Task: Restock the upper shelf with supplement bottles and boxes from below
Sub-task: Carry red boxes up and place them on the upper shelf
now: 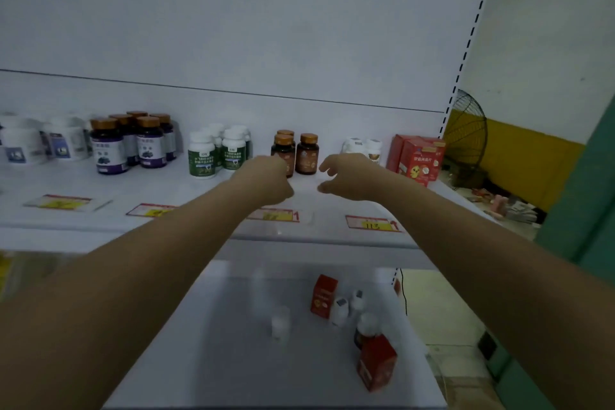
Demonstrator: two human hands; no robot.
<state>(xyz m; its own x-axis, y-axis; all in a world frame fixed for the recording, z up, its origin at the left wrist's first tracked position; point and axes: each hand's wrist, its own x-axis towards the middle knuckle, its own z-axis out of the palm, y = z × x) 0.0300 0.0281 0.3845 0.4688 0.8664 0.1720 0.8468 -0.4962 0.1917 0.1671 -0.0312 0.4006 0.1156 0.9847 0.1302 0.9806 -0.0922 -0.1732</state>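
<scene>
My left hand [270,180] is curled into a fist on the upper shelf [199,193], right in front of three brown bottles [307,154], and it hides the lower part of the left one. I cannot tell whether it touches that bottle. Just right of the brown bottles, my right hand [346,177] is open and empty, with its fingers spread. On the lower shelf [233,353] stand two red boxes [376,363], small white bottles [340,310] and a dark bottle with a white cap [366,326].
Along the upper shelf stand white jars [23,148], purple-label bottles [108,146], green-label bottles [201,155], white bottles [372,148] and red boxes [420,158]. Price tags [372,224] lie along its front edge. A fan [466,133] stands beyond the right upright.
</scene>
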